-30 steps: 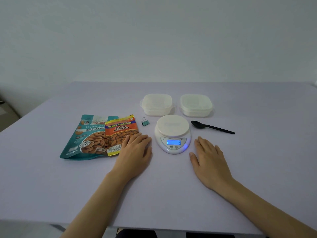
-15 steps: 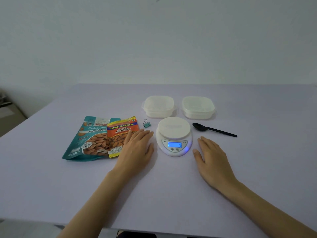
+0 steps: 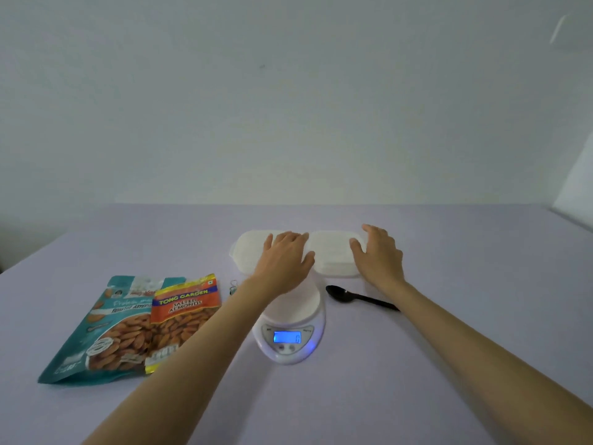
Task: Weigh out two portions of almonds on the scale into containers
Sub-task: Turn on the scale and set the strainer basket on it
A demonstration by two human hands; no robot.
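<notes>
A: Okay, quick, how far along is this one?

B: Barely starting. No almonds are out. The teal bag (image 3: 96, 332) and the orange packet (image 3: 183, 313) are lying flat at the left of the table (image 3: 449, 252), with the packet overlapping the bag's right edge.

A: Scale?

B: The scale (image 3: 290, 329) is sitting front and centre with its platform bare. Its display (image 3: 287, 337) is glowing blue and showing 0.

A: Containers?

B: 2 pale ones are sitting side by side just behind the scale, the left container (image 3: 248, 252) and the right container (image 3: 332, 256), nearly touching each other. No almonds are showing in either. Lids are probably on, but blur is making that hard to call.

A: Hands?

B: The left hand (image 3: 286, 256) is lying over the right half of the left container, fingers straight and close together, gripping nothing. The right hand (image 3: 378, 256) is lying at the right container's right edge, thumb spread away from the fingers, pinching nothing.

A: So what is remaining?

B: Everything, I'm judging: getting 1 container onto the scale, zeroing it, opening a pack, scooping, then repeating for portion 2. The black spoon (image 3: 359, 297) is lying untouched right of the scale. A small binder clip (image 3: 233, 286) is peeking out between the packet and the left forearm.
</notes>
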